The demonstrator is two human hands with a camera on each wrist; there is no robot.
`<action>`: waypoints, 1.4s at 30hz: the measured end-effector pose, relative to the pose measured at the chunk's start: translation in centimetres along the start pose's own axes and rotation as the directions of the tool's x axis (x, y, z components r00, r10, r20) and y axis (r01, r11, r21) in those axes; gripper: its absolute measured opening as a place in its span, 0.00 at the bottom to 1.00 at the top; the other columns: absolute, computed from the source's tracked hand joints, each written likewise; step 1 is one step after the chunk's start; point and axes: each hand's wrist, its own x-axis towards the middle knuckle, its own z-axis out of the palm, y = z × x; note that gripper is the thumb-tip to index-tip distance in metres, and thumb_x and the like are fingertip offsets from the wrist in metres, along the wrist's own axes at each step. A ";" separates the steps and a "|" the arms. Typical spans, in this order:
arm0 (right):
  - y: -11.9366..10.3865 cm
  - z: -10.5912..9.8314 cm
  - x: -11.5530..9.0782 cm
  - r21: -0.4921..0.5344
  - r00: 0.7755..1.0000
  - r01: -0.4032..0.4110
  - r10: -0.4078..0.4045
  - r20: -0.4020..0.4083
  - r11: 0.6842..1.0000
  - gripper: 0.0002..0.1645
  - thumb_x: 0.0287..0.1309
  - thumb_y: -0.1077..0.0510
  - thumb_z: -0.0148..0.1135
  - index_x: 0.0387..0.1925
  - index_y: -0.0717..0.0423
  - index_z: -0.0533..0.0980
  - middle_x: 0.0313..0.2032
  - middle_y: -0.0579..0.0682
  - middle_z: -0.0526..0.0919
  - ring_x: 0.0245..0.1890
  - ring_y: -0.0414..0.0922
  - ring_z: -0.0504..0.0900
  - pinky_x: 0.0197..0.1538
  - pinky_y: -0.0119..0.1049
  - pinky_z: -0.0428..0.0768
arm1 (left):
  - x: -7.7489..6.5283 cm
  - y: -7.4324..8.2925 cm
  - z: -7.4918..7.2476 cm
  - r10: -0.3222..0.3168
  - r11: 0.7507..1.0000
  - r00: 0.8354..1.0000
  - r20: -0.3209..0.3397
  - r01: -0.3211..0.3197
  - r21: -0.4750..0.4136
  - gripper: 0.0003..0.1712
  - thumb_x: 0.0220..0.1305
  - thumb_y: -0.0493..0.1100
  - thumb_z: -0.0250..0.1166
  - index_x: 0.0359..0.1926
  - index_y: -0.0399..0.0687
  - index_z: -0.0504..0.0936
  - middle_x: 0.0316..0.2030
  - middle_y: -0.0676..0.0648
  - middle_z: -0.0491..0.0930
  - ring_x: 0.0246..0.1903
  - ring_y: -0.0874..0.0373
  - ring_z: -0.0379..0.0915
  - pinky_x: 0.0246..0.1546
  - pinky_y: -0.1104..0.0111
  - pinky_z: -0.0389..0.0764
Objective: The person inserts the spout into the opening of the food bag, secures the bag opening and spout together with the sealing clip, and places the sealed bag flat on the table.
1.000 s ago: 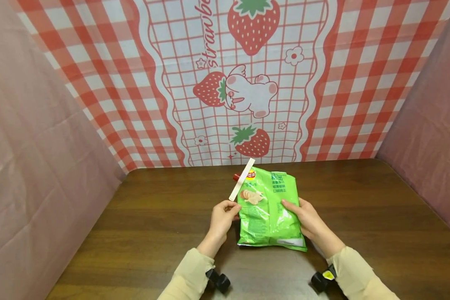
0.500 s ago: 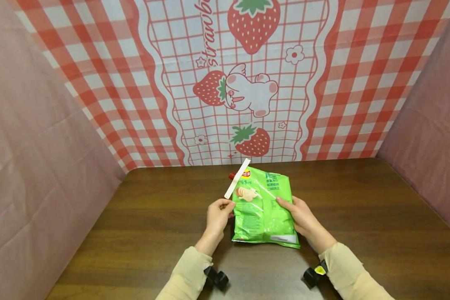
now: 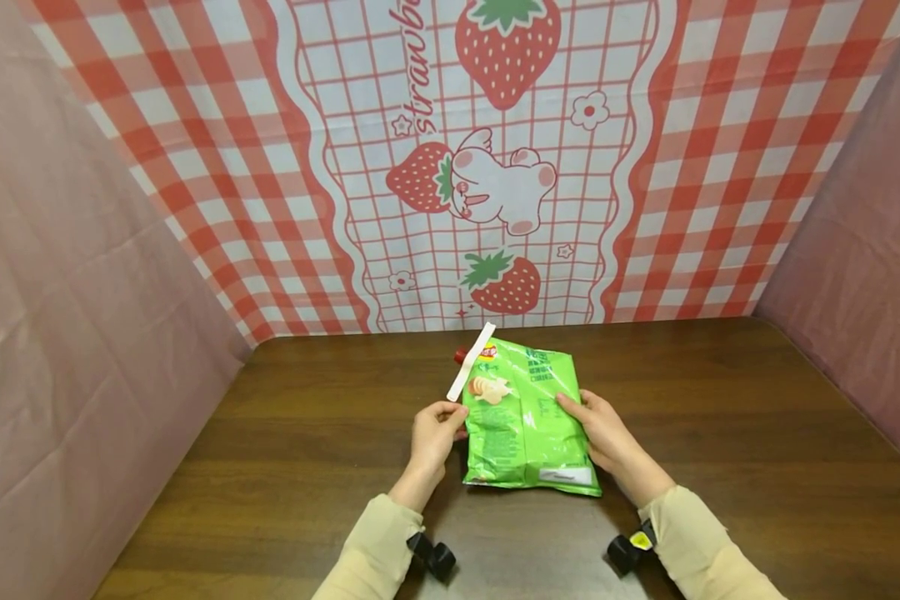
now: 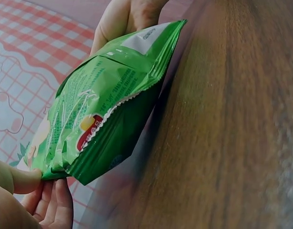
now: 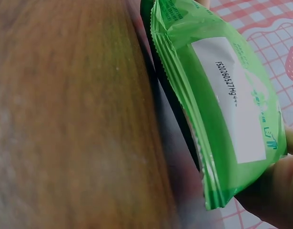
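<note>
A green chip bag (image 3: pixel 528 425), back side up and slightly puffed, is held between both hands over the table. My left hand (image 3: pixel 431 437) pinches its left edge between thumb and fingers. On the bag's right side my right hand (image 3: pixel 603 429) grips, thumb on top and the other fingers hidden beneath. A narrow white strip (image 3: pixel 471 362) slants along the upper left edge of the bag, just above the left fingers. Something red (image 3: pixel 461 356) peeks out beside it, mostly hidden. In the right wrist view, a white printed label (image 5: pixel 232 102) shows near the bag's crimped end.
The brown wooden table (image 3: pixel 307 467) extends around the hands. Behind it hangs a red-and-white checked cloth (image 3: pixel 495 192) with strawberries, and a pink cloth (image 3: pixel 82 292) closes off the left side. A black wrist camera (image 3: pixel 432 557) sits on the left sleeve.
Both hands have shifted the bag a little to the left, with the white strip moving along. Its hold by the two hands looks the same.
</note>
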 end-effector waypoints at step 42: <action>0.2 -1.0 -0.1 -0.350 0.996 -0.031 -0.003 -0.095 0.936 0.29 0.60 0.62 0.49 0.58 0.77 0.59 0.32 0.49 0.78 0.25 0.34 0.76 0.32 0.29 0.76 | 0.1 -1.2 -0.2 -0.085 0.993 0.995 0.058 0.079 0.088 0.11 0.49 0.26 0.56 0.36 0.23 0.75 0.20 0.51 0.71 0.19 0.63 0.69 0.24 0.72 0.78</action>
